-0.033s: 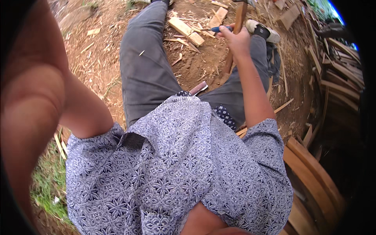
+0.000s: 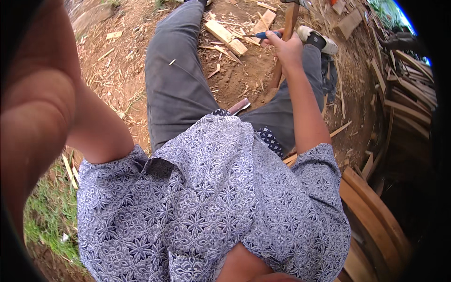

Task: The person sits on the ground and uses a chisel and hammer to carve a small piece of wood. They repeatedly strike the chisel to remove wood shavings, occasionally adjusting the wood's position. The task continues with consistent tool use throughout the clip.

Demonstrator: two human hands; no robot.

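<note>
My right hand (image 2: 288,50) is closed around the wooden handle (image 2: 290,22) of a long tool. Its dark metal head (image 2: 297,2) is cut by the upper edge, so its kind cannot be told. The same fingers also grip a blue-handled tool (image 2: 268,35) with a thin metal shaft pointing left. Just left of that shaft lies a pale cut wood block (image 2: 225,36) on the ground, between my legs. My left hand (image 2: 40,101) is raised very close to the camera at the left rim. It is blurred and partly cut off; its fingers cannot be made out.
A brownish strip-shaped thing (image 2: 239,106) lies between my thighs. Wood chips (image 2: 114,35) and offcuts (image 2: 348,23) litter the dirt. Stacked sticks (image 2: 411,98) stand at the right, curved brown boards (image 2: 376,211) at the lower right, grass (image 2: 49,216) at the lower left.
My left arm has shifted slightly left, uncovering more grass. The right hand still holds both tools in nearly the same place.
</note>
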